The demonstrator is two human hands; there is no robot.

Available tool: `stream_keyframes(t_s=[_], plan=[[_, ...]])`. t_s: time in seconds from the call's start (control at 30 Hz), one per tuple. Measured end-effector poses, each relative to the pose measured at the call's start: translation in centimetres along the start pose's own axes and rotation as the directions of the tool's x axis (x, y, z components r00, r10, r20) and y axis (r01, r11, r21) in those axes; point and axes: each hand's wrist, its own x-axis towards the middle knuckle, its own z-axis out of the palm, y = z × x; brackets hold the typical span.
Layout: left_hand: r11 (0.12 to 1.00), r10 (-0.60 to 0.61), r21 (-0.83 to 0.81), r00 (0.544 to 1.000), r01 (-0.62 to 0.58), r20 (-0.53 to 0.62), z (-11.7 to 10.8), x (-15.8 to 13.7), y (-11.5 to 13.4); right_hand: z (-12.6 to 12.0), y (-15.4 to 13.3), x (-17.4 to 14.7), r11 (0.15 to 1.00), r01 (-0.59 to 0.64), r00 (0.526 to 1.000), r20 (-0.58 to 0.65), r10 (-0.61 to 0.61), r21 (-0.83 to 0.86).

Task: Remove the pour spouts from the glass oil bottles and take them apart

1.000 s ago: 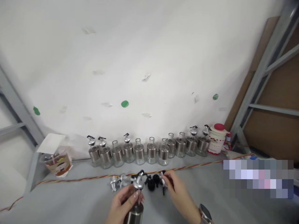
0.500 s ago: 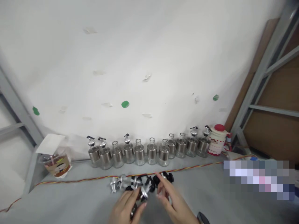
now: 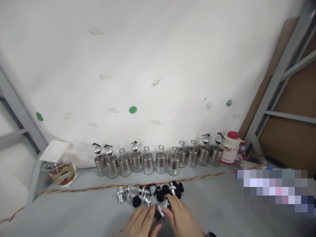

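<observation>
Close to the front of the table, my left hand (image 3: 139, 222) is closed round the base of a silver-and-black pourer spout (image 3: 161, 212). My right hand (image 3: 182, 217) pinches the narrow end of the same spout, with a small dark piece partly hidden by the fingers. Just beyond both hands lie loose silver spouts (image 3: 144, 194), black round stoppers (image 3: 160, 196) and small black pieces (image 3: 153, 188). Behind these stands a row of glass bottles with metal bands (image 3: 148, 161); some carry silver spouts (image 3: 109, 150) with black flaps, others have bare necks.
A red-and-yellow twisted cord (image 3: 98, 189) runs across the grey table (image 3: 81, 210). At left stands a plastic cup (image 3: 63, 174) with a white card on top. A white jar with a red lid (image 3: 229, 151) is at right. Metal frames flank the white wall.
My right hand has moved left and closed on the spout's narrow end. The spout in my left hand has shifted slightly right and lower, meeting my right hand.
</observation>
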Motion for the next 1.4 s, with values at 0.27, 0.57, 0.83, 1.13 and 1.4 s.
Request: stream_keyframes(t_s=[0.27,0.57,0.83,1.13,1.4], plan=[[0.998,0.046,-0.034,0.998,-0.044,0.037,-0.2,0.4,0.1,-1.0,-0.6,0.8,0.997,0.042,0.998,-0.045,-0.045,-0.065],[0.995,-0.018,-0.097,0.994,0.007,-0.11,-0.4,1.3,0.9,-1.6,-0.7,1.0,0.993,0.089,0.979,-0.177,-0.102,-0.083],[0.978,-0.023,-0.21,0.996,0.003,-0.091,-1.1,2.1,1.1,-1.8,-0.8,1.3,0.991,0.088,0.978,-0.178,-0.106,-0.104],[0.989,0.018,-0.144,0.997,-0.028,-0.072,0.4,0.7,1.1,-1.6,-0.7,1.3,0.993,0.056,0.981,-0.179,-0.073,-0.101],[0.973,-0.047,-0.228,0.998,0.035,-0.045,1.0,0.5,1.7,-1.3,-1.3,1.2,0.995,-0.01,0.984,-0.178,-0.008,-0.102]])
